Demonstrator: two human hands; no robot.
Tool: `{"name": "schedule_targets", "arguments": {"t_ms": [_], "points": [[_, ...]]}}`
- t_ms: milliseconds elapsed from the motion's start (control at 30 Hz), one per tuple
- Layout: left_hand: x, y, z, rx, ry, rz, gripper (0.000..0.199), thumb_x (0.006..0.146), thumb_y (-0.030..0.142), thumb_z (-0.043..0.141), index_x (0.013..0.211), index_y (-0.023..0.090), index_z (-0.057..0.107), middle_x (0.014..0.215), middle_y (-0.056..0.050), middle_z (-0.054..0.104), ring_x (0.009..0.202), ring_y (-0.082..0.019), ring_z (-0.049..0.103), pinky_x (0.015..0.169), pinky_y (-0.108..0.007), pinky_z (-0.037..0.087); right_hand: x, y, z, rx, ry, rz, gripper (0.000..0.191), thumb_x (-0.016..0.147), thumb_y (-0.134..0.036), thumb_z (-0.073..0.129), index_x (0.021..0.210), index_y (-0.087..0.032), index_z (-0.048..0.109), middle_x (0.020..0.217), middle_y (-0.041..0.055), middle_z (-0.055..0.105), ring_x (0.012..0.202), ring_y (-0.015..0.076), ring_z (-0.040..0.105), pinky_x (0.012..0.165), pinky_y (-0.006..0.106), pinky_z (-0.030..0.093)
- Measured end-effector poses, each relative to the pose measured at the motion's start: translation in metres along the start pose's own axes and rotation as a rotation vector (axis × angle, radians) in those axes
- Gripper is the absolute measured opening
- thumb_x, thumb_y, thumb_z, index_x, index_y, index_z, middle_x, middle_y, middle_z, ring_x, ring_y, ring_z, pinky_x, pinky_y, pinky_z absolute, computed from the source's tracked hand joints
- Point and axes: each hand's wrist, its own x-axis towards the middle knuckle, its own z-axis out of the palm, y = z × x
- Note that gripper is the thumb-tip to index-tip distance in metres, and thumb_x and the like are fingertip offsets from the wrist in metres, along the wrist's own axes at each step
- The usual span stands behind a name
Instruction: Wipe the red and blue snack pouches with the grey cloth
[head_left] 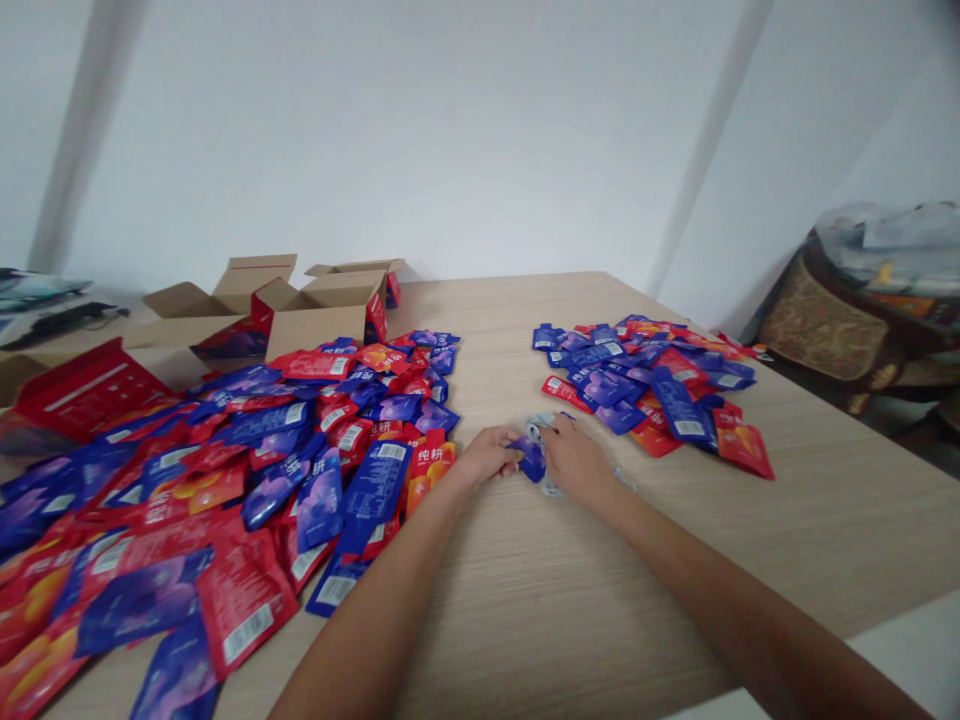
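Between my two hands lies a blue-purple pouch [532, 462], low over the table. My left hand [487, 455] is closed, with its thumb and fingers pinching the pouch's left edge. A crumpled grey cloth [553, 488] is bunched under my right hand [576, 458]. The fingers of that hand are curled over the cloth, which touches the pouch. Part of the cloth is hidden beneath the palm. Left of my hands spreads a large heap of red and blue pouches [375, 490]. A smaller heap of similar pouches [607, 385] sits beyond my right hand.
Open cardboard boxes [322, 310] stand at the back left, behind the large heap. The wooden table [495, 320] runs up to a white wall. At the far right is a brown patterned chair [821, 315] with plastic-wrapped things [892, 245] on it.
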Motion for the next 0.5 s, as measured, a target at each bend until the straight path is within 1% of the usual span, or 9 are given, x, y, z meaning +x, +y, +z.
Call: {"name": "schedule_targets", "arguments": {"t_ms": [100,167,200,300,367,433,500], "points": [[-0.001,0.001,0.0,-0.029,0.013,-0.016,0.02,0.068,0.014,0.057,0.088,0.011,0.06,0.05,0.005,0.056,0.033,-0.004,0.04,0.035,-0.014,0.027,0.01,0.017,-0.003,-0.064,-0.005,0.11,0.028,0.088,-0.018,0.04,0.106,-0.014,0.061,0.106,0.0137,0.053,0.102,0.0229,0.05,0.083,0.029,0.04],[-0.001,0.001,0.0,-0.035,0.026,-0.02,0.021,0.069,0.012,0.056,0.089,0.011,0.06,0.049,0.006,0.055,0.033,-0.004,0.039,0.035,-0.014,0.026,0.008,0.018,-0.004,-0.081,-0.003,0.119,0.029,0.089,-0.018,0.038,0.107,-0.014,0.061,0.107,0.0143,0.053,0.102,0.0234,0.051,0.081,0.029,0.041],[-0.001,0.001,0.001,-0.031,0.034,-0.017,0.02,0.069,0.012,0.055,0.088,0.011,0.06,0.048,0.006,0.054,0.032,-0.004,0.039,0.034,-0.014,0.026,0.005,0.015,-0.005,-0.073,-0.008,0.092,0.03,0.089,-0.018,0.038,0.109,-0.015,0.059,0.109,0.0141,0.053,0.102,0.0232,0.051,0.08,0.029,0.041],[0.002,-0.003,0.004,-0.004,0.022,0.012,0.016,0.068,0.009,0.051,0.08,0.012,0.061,0.042,0.007,0.048,0.03,-0.004,0.037,0.033,-0.014,0.025,-0.011,-0.006,-0.007,-0.001,-0.047,-0.068,0.035,0.088,-0.02,0.039,0.12,-0.018,0.052,0.115,0.0125,0.051,0.101,0.0216,0.051,0.077,0.028,0.041],[0.003,-0.006,0.005,-0.01,0.041,0.034,0.017,0.067,0.008,0.048,0.078,0.013,0.061,0.039,0.008,0.045,0.029,-0.005,0.037,0.033,-0.014,0.024,-0.021,-0.02,-0.009,0.051,-0.067,-0.138,0.037,0.087,-0.019,0.04,0.123,-0.016,0.048,0.116,0.0126,0.051,0.102,0.0214,0.051,0.079,0.028,0.04],[0.004,-0.008,0.005,-0.068,0.114,0.049,0.017,0.068,0.01,0.049,0.081,0.013,0.06,0.038,0.008,0.044,0.029,-0.005,0.036,0.033,-0.015,0.023,-0.027,-0.028,-0.011,0.113,-0.099,-0.183,0.034,0.085,-0.019,0.042,0.118,-0.015,0.049,0.112,0.0115,0.054,0.102,0.0207,0.051,0.081,0.028,0.039],[0.004,-0.009,0.005,-0.143,0.167,0.062,0.014,0.069,0.014,0.053,0.082,0.014,0.057,0.038,0.009,0.044,0.028,-0.005,0.034,0.033,-0.015,0.023,-0.026,-0.027,-0.012,0.176,-0.132,-0.197,0.027,0.083,-0.019,0.043,0.109,-0.017,0.053,0.107,0.0083,0.058,0.097,0.0191,0.054,0.08,0.027,0.038]]}}
